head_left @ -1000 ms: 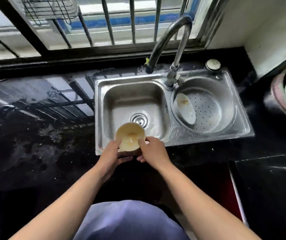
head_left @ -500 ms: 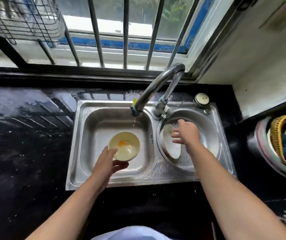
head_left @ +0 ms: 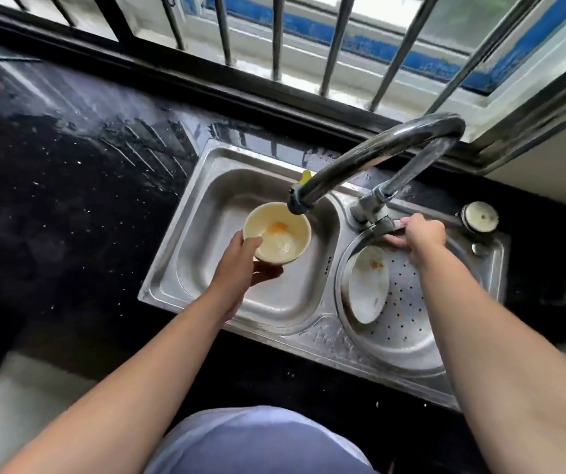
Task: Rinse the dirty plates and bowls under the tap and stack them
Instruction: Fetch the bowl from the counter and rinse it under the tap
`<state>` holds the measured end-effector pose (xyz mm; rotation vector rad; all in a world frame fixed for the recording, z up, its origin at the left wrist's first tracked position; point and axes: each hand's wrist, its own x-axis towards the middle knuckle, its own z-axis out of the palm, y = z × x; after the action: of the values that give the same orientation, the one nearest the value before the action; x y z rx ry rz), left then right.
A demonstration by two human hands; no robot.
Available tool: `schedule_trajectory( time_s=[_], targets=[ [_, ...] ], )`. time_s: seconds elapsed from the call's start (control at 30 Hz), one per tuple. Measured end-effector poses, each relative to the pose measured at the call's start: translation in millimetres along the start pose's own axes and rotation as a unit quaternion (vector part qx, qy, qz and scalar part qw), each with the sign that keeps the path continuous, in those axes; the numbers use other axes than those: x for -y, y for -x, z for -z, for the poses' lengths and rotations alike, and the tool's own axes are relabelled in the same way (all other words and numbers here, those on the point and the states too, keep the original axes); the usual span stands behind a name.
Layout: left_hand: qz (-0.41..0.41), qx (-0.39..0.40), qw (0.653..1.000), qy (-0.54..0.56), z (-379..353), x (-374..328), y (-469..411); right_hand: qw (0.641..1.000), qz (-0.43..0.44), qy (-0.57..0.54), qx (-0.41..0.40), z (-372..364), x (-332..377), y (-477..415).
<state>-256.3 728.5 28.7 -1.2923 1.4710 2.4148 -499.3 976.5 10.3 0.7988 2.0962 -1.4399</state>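
Left hand [head_left: 237, 265] wrapped around a cream bowl [head_left: 276, 232], thumb over the rim, under the tap [head_left: 370, 159] spout in the left basin (orange smear inside). Right hand [head_left: 423, 234] closed on the tap handle [head_left: 382, 225]. Stained plate [head_left: 368, 285] leaning in the right basin of the sink [head_left: 322, 331].

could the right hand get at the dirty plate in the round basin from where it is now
Probably yes: the right hand grips the tap handle just above the plate, which leans uncovered in the round basin with nothing between them.
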Motion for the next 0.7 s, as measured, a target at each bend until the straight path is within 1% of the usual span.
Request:
schedule_trajectory(
  time_s=[0.13, 0.23, 0.3, 0.37, 0.47, 0.57, 0.63, 0.7],
  targets=[
    [0.003, -0.007, 1.000, -0.007, -5, 3, -5, 0.999, -0.014, -0.031, -0.031, 1, -2, 3],
    [0.005, -0.006, 1.000, -0.008, -8, 4, -7, 0.997, -0.021, -0.067, -0.036, -3, -2, 7],
    [0.006, -0.002, 1.000, -0.013, -9, 3, -7, 0.994, -0.030, -0.105, -0.018, -4, -7, 16],
    [0.008, 0.005, 1.000, -0.017, -11, 3, -6, 0.993, -0.036, -0.116, -0.008, -5, -13, 33],
    [0.007, 0.013, 1.000, -0.023, -9, 0, -6, 0.999, -0.019, -0.049, -0.014, -10, -30, 74],
    [0.014, 0.015, 0.999, -0.025, -6, -1, -8, 0.999, 0.051, 0.017, -0.008, -22, -47, 118],
    [0.018, 0.019, 0.999, -0.028, -4, -2, -10, 0.994, 0.091, 0.062, 0.023, -28, -56, 144],
    [0.020, 0.023, 0.999, -0.033, -3, -2, -11, 0.986, 0.119, 0.083, 0.086, -38, -61, 165]
  ],
)
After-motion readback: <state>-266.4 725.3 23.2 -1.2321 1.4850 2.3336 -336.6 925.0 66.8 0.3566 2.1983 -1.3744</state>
